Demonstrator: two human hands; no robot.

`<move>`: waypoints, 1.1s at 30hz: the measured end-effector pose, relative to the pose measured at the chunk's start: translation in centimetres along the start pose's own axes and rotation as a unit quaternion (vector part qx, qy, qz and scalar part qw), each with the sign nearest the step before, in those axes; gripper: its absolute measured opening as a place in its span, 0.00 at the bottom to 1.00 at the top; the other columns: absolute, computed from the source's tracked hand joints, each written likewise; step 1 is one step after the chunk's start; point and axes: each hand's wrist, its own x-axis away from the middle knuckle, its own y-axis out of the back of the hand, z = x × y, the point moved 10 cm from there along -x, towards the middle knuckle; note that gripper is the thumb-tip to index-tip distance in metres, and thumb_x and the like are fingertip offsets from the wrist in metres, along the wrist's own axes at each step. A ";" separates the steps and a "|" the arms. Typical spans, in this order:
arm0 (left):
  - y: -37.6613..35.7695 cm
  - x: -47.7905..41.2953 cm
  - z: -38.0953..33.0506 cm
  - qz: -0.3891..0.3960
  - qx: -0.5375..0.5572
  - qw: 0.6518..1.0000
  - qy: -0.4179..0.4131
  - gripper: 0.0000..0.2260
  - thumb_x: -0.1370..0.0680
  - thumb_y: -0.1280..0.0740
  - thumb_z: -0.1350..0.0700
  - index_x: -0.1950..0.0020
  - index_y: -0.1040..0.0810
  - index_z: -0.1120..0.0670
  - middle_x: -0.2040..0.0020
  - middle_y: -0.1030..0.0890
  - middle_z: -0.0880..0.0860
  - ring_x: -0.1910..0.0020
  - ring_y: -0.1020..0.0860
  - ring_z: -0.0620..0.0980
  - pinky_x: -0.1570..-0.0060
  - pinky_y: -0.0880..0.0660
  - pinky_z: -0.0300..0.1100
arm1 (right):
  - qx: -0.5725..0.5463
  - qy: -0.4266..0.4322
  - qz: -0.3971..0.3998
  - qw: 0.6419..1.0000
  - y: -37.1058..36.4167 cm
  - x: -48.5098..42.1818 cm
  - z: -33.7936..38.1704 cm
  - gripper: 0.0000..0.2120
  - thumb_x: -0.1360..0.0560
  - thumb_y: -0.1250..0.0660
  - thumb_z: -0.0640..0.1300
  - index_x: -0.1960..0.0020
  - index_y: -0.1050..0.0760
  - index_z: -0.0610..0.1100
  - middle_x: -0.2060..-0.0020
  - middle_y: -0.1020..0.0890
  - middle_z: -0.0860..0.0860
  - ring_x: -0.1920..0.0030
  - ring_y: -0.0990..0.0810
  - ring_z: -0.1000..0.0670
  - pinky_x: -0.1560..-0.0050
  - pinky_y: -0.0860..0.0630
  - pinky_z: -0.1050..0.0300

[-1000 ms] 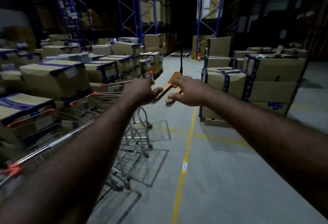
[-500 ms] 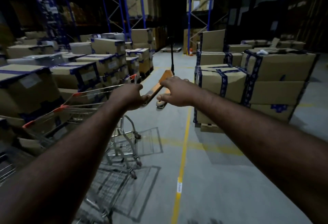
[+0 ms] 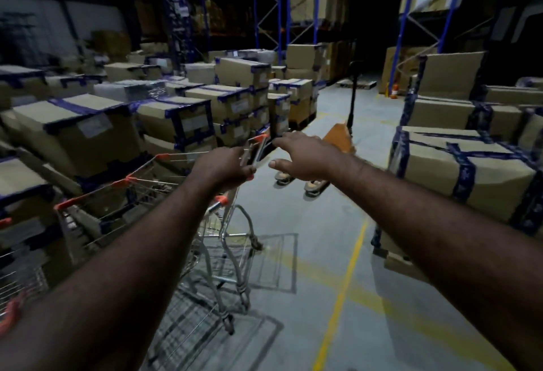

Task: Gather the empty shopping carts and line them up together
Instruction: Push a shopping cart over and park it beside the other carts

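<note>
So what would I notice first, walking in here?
Two bare arms stretch out mid-frame: the left hand grips a cart in the nested row at lower left, the right hand hovers open beside it. Taped boxes pile up on both sides, with an orange pallet jack ahead in the aisle.

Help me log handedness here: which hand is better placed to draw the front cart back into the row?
Left, probably. The left hand grips the front cart at its rim, on the side of the nested carts. The right hand hovers open beside it, holding nothing.
</note>
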 end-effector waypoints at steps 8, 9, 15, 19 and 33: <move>-6.2 -15.5 5.1 0.003 0.012 0.999 0.044 0.22 0.21 0.34 0.39 0.33 0.24 0.51 0.41 0.19 0.54 0.44 0.21 0.54 0.45 0.22 0.53 | 0.008 0.048 0.000 0.999 -6.4 -17.2 -4.8 0.30 0.20 0.41 0.63 0.23 0.34 0.49 0.25 0.31 0.47 0.26 0.34 0.44 0.29 0.34 0.39; -7.3 -18.0 6.0 0.004 0.017 0.999 0.049 0.22 0.21 0.35 0.39 0.34 0.24 0.52 0.42 0.19 0.54 0.45 0.21 0.54 0.45 0.22 0.53 | 0.010 0.047 0.003 0.999 -7.2 -19.4 -5.6 0.30 0.20 0.41 0.63 0.23 0.35 0.49 0.25 0.31 0.48 0.25 0.35 0.45 0.29 0.35 0.38; -14.8 -30.7 8.7 0.057 0.038 0.997 0.047 0.22 0.22 0.35 0.37 0.36 0.22 0.50 0.43 0.17 0.53 0.46 0.20 0.54 0.46 0.21 0.52 | 0.024 0.041 0.052 0.998 -11.7 -30.8 -11.0 0.28 0.19 0.40 0.61 0.23 0.34 0.51 0.25 0.31 0.47 0.25 0.35 0.45 0.28 0.36 0.41; -19.0 -36.7 9.6 0.071 0.040 0.996 0.048 0.27 0.21 0.37 0.36 0.29 0.26 0.51 0.35 0.20 0.54 0.37 0.23 0.56 0.43 0.24 0.50 | 0.003 0.049 0.063 0.997 -15.9 -36.9 -13.4 0.26 0.19 0.40 0.59 0.24 0.33 0.49 0.25 0.30 0.48 0.26 0.34 0.46 0.29 0.34 0.42; -37.5 -43.5 12.4 0.192 0.159 0.940 0.234 0.19 0.22 0.33 0.43 0.36 0.26 0.53 0.41 0.19 0.57 0.43 0.20 0.59 0.47 0.22 0.49 | 0.044 0.214 0.205 0.954 -37.2 -56.2 -18.3 0.24 0.18 0.42 0.59 0.26 0.31 0.51 0.27 0.28 0.47 0.27 0.32 0.44 0.30 0.34 0.42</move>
